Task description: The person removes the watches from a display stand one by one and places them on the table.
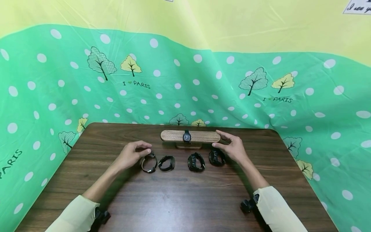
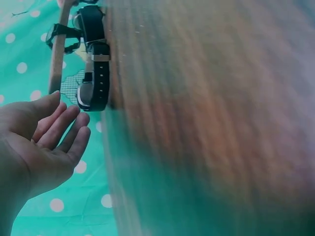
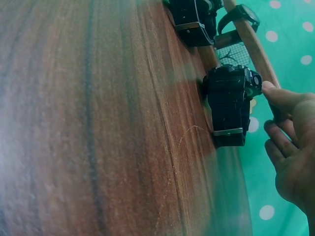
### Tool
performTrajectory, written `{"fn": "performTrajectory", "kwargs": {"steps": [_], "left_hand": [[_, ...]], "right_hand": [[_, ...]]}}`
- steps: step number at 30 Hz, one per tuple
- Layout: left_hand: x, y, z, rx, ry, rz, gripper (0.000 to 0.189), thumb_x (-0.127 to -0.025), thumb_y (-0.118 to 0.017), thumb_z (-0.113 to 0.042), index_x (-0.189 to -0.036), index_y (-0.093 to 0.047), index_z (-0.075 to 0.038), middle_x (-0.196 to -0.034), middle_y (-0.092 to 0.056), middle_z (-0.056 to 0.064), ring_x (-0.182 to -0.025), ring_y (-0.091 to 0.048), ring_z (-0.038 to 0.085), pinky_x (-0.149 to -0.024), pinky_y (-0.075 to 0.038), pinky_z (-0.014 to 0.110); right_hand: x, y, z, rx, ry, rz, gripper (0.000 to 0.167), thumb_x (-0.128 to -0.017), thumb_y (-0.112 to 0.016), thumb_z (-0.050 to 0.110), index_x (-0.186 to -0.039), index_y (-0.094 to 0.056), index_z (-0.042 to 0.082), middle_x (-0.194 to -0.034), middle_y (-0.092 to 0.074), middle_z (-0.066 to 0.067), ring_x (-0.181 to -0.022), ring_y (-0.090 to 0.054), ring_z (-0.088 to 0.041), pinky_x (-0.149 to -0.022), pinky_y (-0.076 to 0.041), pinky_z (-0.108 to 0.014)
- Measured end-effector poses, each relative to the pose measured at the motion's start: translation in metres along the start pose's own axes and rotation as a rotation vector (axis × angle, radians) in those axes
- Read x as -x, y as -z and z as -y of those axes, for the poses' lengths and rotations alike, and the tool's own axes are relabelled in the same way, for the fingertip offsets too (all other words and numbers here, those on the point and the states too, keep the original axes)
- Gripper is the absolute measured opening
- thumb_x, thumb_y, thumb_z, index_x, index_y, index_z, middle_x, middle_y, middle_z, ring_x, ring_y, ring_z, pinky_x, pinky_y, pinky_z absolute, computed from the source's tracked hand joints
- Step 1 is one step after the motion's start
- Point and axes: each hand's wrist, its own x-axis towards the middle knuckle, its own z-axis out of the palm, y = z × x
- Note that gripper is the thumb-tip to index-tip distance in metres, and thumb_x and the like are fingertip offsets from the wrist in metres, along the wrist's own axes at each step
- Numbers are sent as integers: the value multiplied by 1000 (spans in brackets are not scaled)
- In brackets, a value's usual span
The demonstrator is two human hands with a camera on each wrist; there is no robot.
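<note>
A wooden watch stand (image 1: 171, 136) with a rounded bar stands toward the back of the table, a small dark square-faced watch (image 1: 186, 138) strapped round its middle. At the bar's right end my right hand (image 1: 235, 149) pinches the tip between thumb and fingers. Just below that thumb sits a chunky black watch (image 1: 214, 158), and left of it another black watch (image 1: 192, 162). My left hand (image 1: 130, 156) hovers with loosely bent fingers by the leftmost watch (image 1: 151, 171), a thin-banded one, holding nothing. Beside that lies a dark-strapped watch (image 1: 171, 163).
The brown wooden table (image 1: 179, 203) ends at a back edge just behind the stand. A green and yellow printed curtain (image 1: 197, 93) hangs behind and along the sides. Small black cameras are strapped at both wrists.
</note>
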Motion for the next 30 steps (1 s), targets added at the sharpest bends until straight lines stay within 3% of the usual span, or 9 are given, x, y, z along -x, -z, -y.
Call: {"fn": "performTrajectory", "kwargs": {"steps": [7,11,12,15,18,30], "left_hand": [[-5,-2,-12,31,-4,-83,40,-106,-82,-29,-138,-77,-7,-134,-83,11,-124,-78,29,-108,-62,47],[-8,-5,-22,65,-2,-123,42,-102,-86,-33,-138,-77,-12,-138,-81,12,-129,-77,33,-110,-62,54],[-9,-6,-24,77,-6,-131,43,-102,-87,-33,-138,-77,-12,-139,-81,14,-130,-76,35,-111,-61,56],[-10,-9,-29,93,-24,-154,43,-100,-89,-33,-137,-78,-14,-141,-79,16,-133,-75,38,-114,-59,59],[-12,-14,-32,93,-38,-169,45,-99,-90,-34,-137,-78,-14,-140,-80,15,-134,-74,39,-116,-57,60],[-18,-29,-38,62,-81,-195,46,-96,-93,-33,-135,-79,-14,-139,-81,9,-137,-70,37,-122,-52,61]], "right_hand": [[1,-1,1,-8,15,-4,74,-95,-94,34,-161,-64,17,-162,-67,-13,-116,-67,-32,-65,-48,-24],[2,-1,1,21,32,-14,74,-95,-94,34,-161,-64,17,-163,-66,-13,-133,-71,-34,-78,-51,-30],[2,-1,1,27,36,-18,74,-95,-94,33,-161,-64,17,-164,-65,-12,-145,-65,-36,-86,-55,-32],[3,-2,1,32,40,-21,74,-95,-94,32,-161,-64,17,-165,-64,-14,-152,-61,-40,-109,-60,-50],[4,-2,0,29,41,-23,74,-95,-94,31,-161,-64,16,-165,-63,-15,-152,-60,-43,-122,-52,-65],[3,-3,-1,-6,64,-34,75,-95,-95,27,-161,-63,11,-166,-62,-16,-151,-61,-45,-124,-51,-65]]}}
